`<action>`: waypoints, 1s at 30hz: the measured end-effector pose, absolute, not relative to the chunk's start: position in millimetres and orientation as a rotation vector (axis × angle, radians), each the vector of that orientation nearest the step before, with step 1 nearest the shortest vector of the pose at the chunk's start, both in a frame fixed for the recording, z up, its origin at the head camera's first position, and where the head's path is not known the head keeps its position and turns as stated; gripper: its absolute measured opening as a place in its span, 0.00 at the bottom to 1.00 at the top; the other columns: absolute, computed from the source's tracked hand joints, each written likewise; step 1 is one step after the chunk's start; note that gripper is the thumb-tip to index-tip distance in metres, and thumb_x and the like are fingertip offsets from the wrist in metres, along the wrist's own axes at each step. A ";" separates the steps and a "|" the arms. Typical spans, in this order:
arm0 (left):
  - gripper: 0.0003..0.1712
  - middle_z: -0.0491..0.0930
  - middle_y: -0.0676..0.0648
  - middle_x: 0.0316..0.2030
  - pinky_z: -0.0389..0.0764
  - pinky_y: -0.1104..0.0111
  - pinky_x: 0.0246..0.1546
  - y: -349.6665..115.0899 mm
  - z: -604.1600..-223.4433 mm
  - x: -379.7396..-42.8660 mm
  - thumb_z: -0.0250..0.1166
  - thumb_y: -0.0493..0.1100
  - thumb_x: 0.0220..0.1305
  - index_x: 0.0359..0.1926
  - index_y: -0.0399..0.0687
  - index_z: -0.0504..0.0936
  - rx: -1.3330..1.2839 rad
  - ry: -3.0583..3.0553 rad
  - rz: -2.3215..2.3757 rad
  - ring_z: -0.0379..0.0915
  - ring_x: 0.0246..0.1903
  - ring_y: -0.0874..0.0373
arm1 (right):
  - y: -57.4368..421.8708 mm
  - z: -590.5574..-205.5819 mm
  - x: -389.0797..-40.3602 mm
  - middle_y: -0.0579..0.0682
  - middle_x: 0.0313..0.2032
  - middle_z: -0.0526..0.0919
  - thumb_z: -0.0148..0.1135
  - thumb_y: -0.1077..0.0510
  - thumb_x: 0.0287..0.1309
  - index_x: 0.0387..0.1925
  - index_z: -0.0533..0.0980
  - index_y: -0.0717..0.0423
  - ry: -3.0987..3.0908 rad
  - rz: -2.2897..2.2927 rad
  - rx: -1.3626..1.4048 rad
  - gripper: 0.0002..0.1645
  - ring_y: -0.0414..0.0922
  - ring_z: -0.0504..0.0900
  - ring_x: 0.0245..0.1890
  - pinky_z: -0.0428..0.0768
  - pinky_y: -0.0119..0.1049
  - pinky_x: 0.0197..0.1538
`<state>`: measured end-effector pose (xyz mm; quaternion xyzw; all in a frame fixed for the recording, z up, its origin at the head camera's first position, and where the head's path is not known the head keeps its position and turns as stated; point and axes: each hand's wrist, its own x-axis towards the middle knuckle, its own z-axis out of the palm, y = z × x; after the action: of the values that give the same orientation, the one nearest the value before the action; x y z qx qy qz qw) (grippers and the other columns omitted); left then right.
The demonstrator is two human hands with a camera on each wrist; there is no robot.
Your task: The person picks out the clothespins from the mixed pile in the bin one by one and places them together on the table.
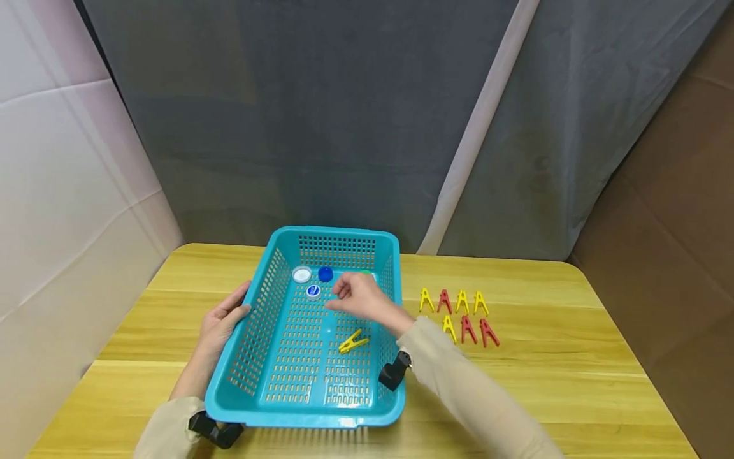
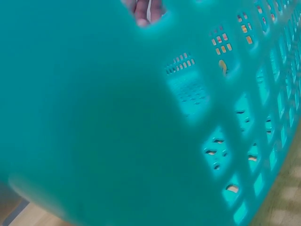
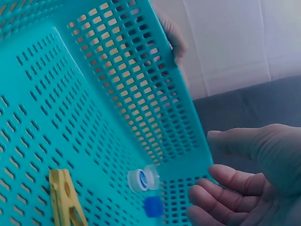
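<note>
My left hand (image 1: 220,322) holds the left rim of a turquoise plastic basket (image 1: 304,420), whose wall fills most of the left wrist view. Above the basket floor hovers my right hand (image 1: 364,298), fingers loosely bent and holding nothing; the right wrist view shows its thumb apart from the fingers (image 3: 230,179). Inside lie a yellow clothespin (image 1: 352,342), a clear-white cap (image 1: 301,275), a dark blue cap (image 1: 325,274) and a white cap with a blue mark (image 1: 313,292). Something green (image 1: 366,273) shows partly behind the right hand.
Right of the basket, yellow clothespins (image 1: 462,301) and red clothespins (image 1: 468,329) lie in two rows on the wooden table (image 1: 550,357). The right forearm covers part of the front row. A grey curtain (image 1: 344,127) hangs behind, with walls at both sides.
</note>
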<state>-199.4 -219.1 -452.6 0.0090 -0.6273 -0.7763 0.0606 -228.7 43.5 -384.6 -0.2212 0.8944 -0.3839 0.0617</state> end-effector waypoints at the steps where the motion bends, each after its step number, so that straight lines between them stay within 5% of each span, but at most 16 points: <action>1: 0.24 0.79 0.69 0.41 0.75 0.82 0.41 -219.4 -452.7 -199.2 0.57 0.31 0.64 0.61 0.44 0.70 0.025 -1.900 -2.348 0.74 0.43 0.76 | 42.1 -386.3 -230.1 0.47 0.30 0.79 0.70 0.57 0.50 0.32 0.77 0.58 2.698 -1.163 -0.652 0.11 0.39 0.75 0.30 0.75 0.27 0.35; 16: 0.25 0.78 0.71 0.41 0.75 0.81 0.41 -220.6 -451.5 -198.2 0.58 0.33 0.64 0.63 0.44 0.69 0.058 -1.946 -2.336 0.73 0.43 0.76 | 27.2 -411.4 -239.1 0.46 0.24 0.76 0.73 0.66 0.42 0.38 0.78 0.65 2.564 -0.950 -0.477 0.18 0.38 0.72 0.24 0.75 0.27 0.32; 30: 0.24 0.79 0.69 0.41 0.75 0.82 0.40 -219.5 -452.7 -198.3 0.57 0.32 0.64 0.61 0.44 0.70 0.034 -1.893 -2.358 0.74 0.43 0.76 | 27.5 -418.2 -235.1 0.44 0.24 0.74 0.75 0.67 0.39 0.26 0.78 0.58 2.598 -0.496 -0.458 0.12 0.39 0.70 0.24 0.73 0.28 0.27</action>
<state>-198.3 -219.5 -452.7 0.0111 -0.6249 -0.7784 0.0588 -235.1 27.5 -418.2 -0.1661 0.9427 -0.1798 0.2267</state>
